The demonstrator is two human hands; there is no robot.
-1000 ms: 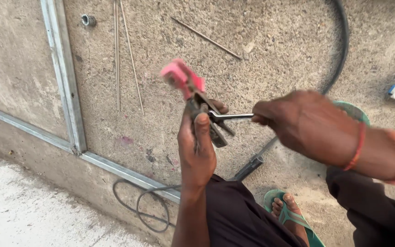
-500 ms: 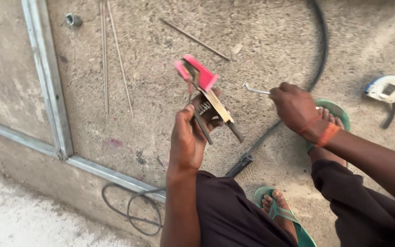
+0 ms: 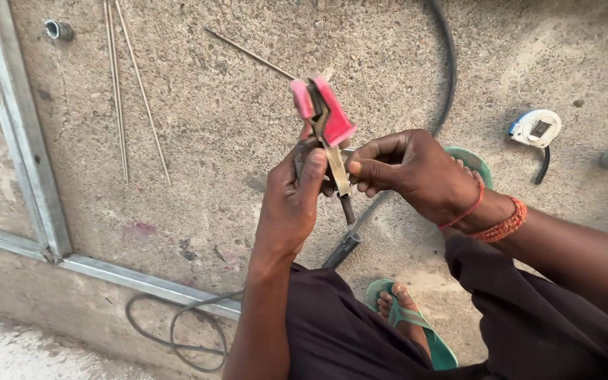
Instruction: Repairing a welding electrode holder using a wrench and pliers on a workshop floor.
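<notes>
Right hand (image 3: 406,172) has come back to the pink-handled clamp (image 3: 325,123) | left hand (image 3: 297,197) grips it | right fingertips hide what they pinch | clamp's lower part covered.

Clamp (image 3: 321,119) between both hands, rods (image 3: 117,84) far left, tape measure (image 3: 535,128) far right.
</notes>
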